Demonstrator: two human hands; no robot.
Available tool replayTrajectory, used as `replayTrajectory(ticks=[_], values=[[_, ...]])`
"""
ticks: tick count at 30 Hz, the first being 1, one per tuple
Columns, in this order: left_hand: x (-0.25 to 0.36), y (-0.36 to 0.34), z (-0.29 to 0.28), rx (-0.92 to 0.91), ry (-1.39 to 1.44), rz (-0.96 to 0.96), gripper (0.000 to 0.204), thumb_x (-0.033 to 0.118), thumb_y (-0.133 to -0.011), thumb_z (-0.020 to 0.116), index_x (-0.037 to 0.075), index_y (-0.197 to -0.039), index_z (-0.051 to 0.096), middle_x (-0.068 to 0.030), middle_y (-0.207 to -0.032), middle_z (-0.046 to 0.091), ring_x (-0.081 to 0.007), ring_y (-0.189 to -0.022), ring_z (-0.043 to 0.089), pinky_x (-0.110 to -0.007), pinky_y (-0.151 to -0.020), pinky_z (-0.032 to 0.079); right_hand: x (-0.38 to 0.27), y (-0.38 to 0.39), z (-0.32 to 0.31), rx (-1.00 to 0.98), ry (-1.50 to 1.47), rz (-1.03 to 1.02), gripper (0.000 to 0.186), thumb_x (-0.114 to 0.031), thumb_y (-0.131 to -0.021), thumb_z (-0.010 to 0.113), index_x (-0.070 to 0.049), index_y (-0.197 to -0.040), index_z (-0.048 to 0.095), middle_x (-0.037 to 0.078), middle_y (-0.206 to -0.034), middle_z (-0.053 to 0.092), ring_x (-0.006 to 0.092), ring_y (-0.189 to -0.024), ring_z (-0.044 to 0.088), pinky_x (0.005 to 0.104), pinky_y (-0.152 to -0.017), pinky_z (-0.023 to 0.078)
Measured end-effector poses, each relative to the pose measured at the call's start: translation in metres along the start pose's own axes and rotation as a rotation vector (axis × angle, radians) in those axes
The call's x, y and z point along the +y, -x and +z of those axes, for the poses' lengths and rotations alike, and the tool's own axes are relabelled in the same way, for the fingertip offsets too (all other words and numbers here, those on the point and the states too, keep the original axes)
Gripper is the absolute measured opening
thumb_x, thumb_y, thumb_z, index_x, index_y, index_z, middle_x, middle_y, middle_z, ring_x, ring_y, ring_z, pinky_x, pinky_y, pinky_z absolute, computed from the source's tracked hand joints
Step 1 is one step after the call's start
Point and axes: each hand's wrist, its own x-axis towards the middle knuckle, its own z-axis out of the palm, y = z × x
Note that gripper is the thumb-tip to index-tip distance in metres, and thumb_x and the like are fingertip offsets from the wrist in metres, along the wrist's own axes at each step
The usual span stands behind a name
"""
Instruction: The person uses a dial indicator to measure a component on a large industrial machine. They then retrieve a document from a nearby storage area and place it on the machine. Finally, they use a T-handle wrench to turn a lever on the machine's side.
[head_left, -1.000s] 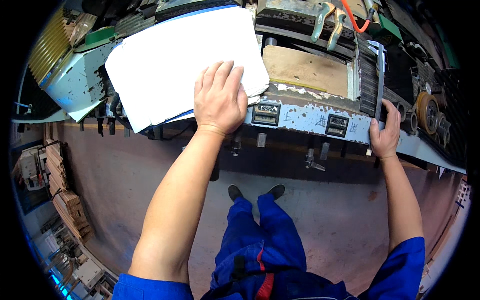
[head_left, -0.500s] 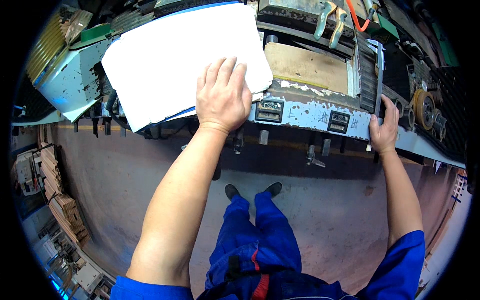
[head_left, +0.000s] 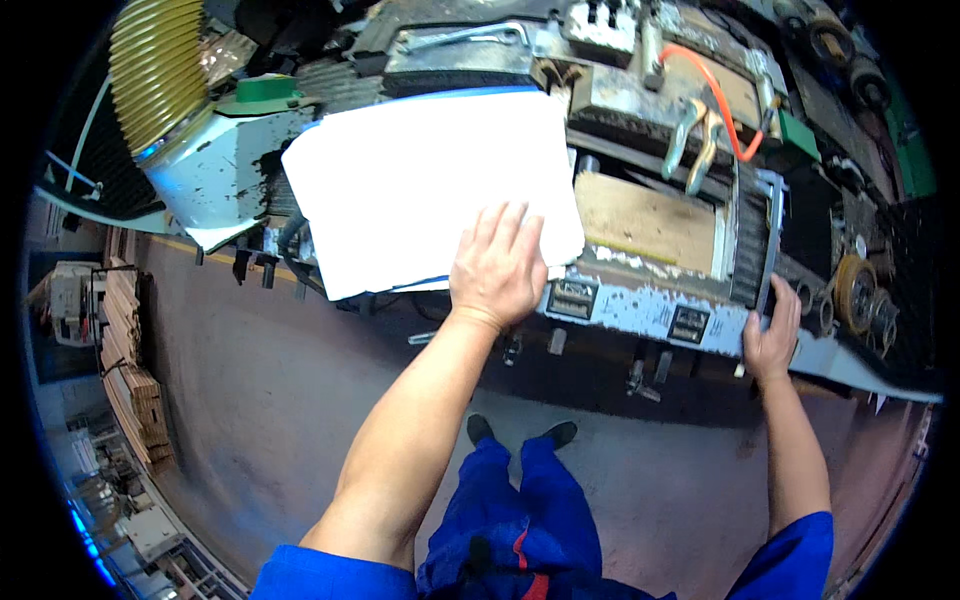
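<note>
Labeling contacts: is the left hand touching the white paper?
Touching: the head view shows the left hand resting palm-down on the white paper.

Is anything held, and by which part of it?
The left hand lies flat on the white papers, near their lower right corner, not gripping. The right hand is at the lower end of the metal bar; grip unclear.

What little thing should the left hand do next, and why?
Maybe the left hand could push the white papers a tiny bit away from the person. It lies flat on them, so it could slide them, and their near left corner seems to stick out past the front of the machine.
</note>
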Motion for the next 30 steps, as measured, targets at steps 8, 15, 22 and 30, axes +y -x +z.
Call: replayTrajectory(ticks=[8,15,22,30], values=[[-0.002,0.003,-0.006,0.007,0.018,0.065,0.033,0.018,-0.080,0.068,0.012,-0.113,0.066,-0.0057,-0.111,0.061,-0.0257,-0.109,0.058,-0.041,-0.092,0.042,-0.007,-0.003,-0.003,-0.018,-0.028,-0.011,0.062,-0.026,-0.087,0.058,0.003,-0.141,0.049,0.026,-0.136,0.054,0.0456,-0.127,0.049,0.0520,-0.113,0.036],[-0.004,0.000,-0.018,-0.048,0.079,0.283,0.041,0.034,-0.088,0.068,0.011,-0.122,0.065,-0.0080,-0.114,0.061,-0.0258,-0.109,0.058,-0.038,-0.094,0.043,-0.010,-0.007,-0.004,-0.030,-0.029,0.013,0.066,-0.023,-0.082,0.060,0.002,-0.141,0.049,0.025,-0.137,0.054,0.0451,-0.128,0.048,0.0525,-0.113,0.036],[-0.001,-0.004,-0.016,-0.122,0.090,0.312,0.048,0.031,-0.083,0.069,0.007,-0.124,0.064,-0.0120,-0.120,0.060,-0.0285,-0.114,0.057,-0.041,-0.099,0.044,-0.004,-0.002,-0.006,-0.031,-0.029,0.020,0.066,-0.020,-0.081,0.061,0.001,-0.143,0.048,0.025,-0.138,0.053,0.0449,-0.129,0.048,0.0532,-0.114,0.035],[0.004,-0.003,-0.011,-0.110,0.136,0.225,0.048,0.014,-0.075,0.068,0.007,-0.122,0.063,-0.0103,-0.120,0.060,-0.0311,-0.118,0.056,-0.044,-0.102,0.044,-0.002,-0.007,-0.001,-0.001,-0.031,-0.029,0.066,-0.027,-0.084,0.060,0.000,-0.144,0.049,0.024,-0.136,0.055,0.0437,-0.128,0.049,0.0511,-0.113,0.036]])
